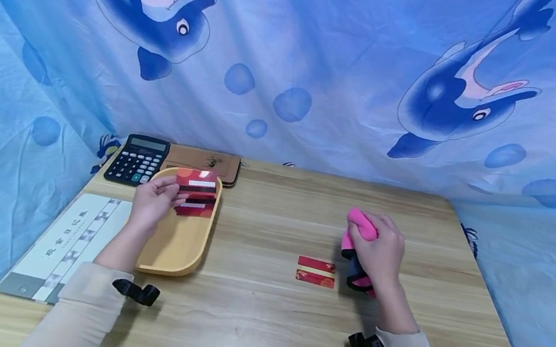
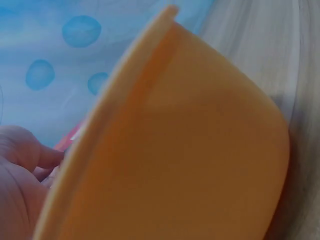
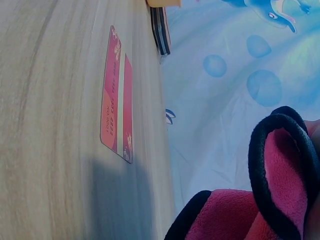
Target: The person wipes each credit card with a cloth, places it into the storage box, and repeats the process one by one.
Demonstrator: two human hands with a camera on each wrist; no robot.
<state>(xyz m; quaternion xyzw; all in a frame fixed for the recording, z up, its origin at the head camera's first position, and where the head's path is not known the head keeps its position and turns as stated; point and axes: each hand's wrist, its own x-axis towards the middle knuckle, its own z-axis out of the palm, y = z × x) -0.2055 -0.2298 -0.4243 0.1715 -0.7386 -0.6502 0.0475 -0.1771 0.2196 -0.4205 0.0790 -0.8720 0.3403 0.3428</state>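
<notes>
Over the yellow tray (image 1: 179,245), my left hand (image 1: 150,203) pinches a red card (image 1: 197,176) with a white strip and a dark stripe between thumb and fingers. Just below it in the head view, another red card (image 1: 196,208) shows over the tray. In the left wrist view the tray's wall (image 2: 190,150) hides most of what these fingers hold. On the right, my right hand (image 1: 381,248) grips a bunched pink cloth (image 3: 285,175) with black edging above the table. Left of that hand, a red card (image 1: 316,272) with a gold band lies flat on the wood.
A black calculator (image 1: 137,161) and a brown zipped wallet (image 1: 206,161) lie behind the tray. The white book (image 1: 74,237) with a grey band is to its left. A blue dolphin-print curtain (image 1: 294,52) hangs around the table (image 1: 258,323).
</notes>
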